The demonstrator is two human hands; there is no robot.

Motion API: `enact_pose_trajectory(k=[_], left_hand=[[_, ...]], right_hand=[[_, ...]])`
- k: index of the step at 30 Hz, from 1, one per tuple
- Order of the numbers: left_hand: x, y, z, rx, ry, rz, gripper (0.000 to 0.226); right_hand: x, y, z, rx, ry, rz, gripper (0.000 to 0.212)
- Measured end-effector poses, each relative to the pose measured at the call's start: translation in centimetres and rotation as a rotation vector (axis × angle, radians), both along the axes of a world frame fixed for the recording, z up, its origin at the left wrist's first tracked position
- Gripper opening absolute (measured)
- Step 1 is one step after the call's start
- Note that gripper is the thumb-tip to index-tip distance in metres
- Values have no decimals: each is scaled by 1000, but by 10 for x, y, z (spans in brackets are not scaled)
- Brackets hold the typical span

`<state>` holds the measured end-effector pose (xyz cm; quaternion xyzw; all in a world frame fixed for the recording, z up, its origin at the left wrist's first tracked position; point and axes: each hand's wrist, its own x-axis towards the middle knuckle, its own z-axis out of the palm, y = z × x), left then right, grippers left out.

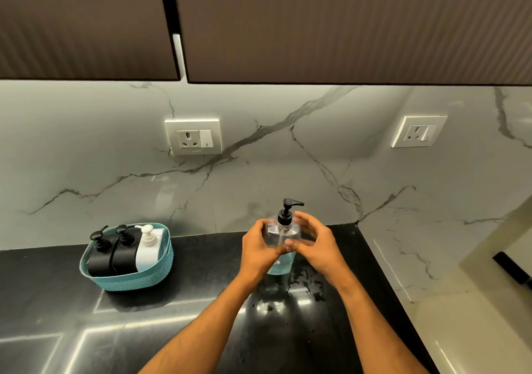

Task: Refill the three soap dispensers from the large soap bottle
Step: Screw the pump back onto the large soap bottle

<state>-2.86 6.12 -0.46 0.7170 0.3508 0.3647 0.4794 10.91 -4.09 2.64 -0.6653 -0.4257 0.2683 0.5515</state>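
Note:
A large clear soap bottle with a black pump stands upright on the black counter, with bluish liquid in its lower part. My left hand grips its left side. My right hand curls round its right shoulder just below the pump collar, thumb on the front. To the left, a teal basket holds three dispensers side by side: two black ones and a white one, all with pumps on.
Water drops lie on the counter in front of the bottle. Two wall sockets sit in the marble backsplash. Dark cabinets hang overhead. The counter ends at a side wall on the right.

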Motion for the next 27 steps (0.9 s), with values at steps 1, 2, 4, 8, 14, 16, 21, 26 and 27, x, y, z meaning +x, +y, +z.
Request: enact_pose_trajectory(k=[1, 2, 4, 8, 14, 16, 21, 26, 27], left_hand=[[4, 3, -1, -3, 1, 3, 66], [8, 7, -1, -11, 2, 2, 67], [17, 13, -2, -28, 23, -17, 69], [35, 27, -5, -33, 81, -62, 70], [52, 51, -17, -21, 201, -120, 68], [56, 56, -23, -30, 222, -112, 68], [62, 66, -35, -38, 259, -120, 69], [67, 71, -41, -40, 266, -114, 67], [68, 72, -41, -38, 267, -115, 66]], right_hand=[[3, 1, -1, -17, 4, 9, 74], [6, 2, -3, -26, 6, 5, 74], [14, 7, -6, -35, 4, -35, 71], [31, 21, -11, -42, -27, -68, 67], [49, 40, -23, -66, -40, -76, 65], [53, 46, -28, -79, -32, -77, 64], [61, 58, -40, -97, -26, -66, 64], [70, 64, -47, -101, -12, -49, 65], [72, 65, -48, -101, -8, -45, 65]])
